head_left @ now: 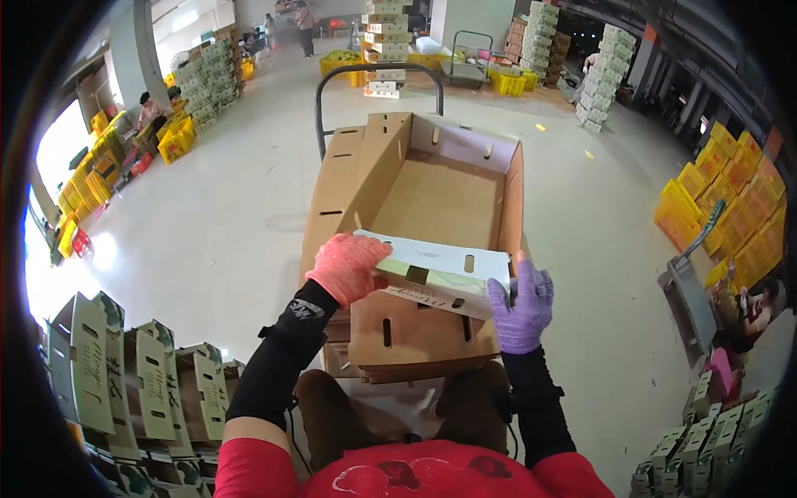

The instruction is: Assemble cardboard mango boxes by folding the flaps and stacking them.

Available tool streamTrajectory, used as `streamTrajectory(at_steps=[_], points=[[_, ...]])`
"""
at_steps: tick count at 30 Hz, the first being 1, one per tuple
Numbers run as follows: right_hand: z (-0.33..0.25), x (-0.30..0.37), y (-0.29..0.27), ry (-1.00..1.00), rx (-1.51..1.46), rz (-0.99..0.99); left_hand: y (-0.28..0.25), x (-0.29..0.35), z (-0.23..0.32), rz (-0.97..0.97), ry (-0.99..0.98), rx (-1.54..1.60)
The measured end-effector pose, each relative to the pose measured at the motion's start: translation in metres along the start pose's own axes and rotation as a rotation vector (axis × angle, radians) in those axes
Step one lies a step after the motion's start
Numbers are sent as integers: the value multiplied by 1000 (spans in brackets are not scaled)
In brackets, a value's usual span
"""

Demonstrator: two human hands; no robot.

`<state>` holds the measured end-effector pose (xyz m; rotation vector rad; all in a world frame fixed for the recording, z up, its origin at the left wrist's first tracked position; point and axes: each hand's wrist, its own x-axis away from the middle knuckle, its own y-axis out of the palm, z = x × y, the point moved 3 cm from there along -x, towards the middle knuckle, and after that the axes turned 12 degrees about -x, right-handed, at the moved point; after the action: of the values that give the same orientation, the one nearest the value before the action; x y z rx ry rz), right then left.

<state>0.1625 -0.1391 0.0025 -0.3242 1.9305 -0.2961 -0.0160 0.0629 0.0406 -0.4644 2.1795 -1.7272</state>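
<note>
An open cardboard box [440, 195] lies before me, brown inside, with its near wall [448, 253] folded into a band of white and pale green with print and slots. My left hand [347, 270], in a coral knit glove, is closed round the left end of this wall. At the right end, my right hand [523, 305] in a purple knit glove grips the corner, thumb on the near face and fingers at the outer side. Beneath the box is a stack of flat brown cardboard blanks [415, 353] with slots.
Behind the stack rises a cart handle [378, 68]. Folded boxes [154, 382] stand at lower left, more boxes [706, 440] at lower right. Yellow crates [730, 199] and a grey cart [691, 299] are on the right. Tall box stacks [386, 41] and several people are farther off.
</note>
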Motion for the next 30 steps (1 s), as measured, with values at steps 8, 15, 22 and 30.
streamTrajectory(at_steps=[8, 15, 22, 30], points=[[-4, -33, -42, 10, -451, 67, 13, 30, 14, 316, -28, -53], [-2, -28, 35, -290, 418, -1196, 27, 42, 40, -83, -73, -51], [-3, 34, 24, -420, 475, -1096, 51, 62, 66, 14, -143, -149], [-3, -13, 18, -310, 371, -1252, 19, 36, 42, -211, -58, 95]])
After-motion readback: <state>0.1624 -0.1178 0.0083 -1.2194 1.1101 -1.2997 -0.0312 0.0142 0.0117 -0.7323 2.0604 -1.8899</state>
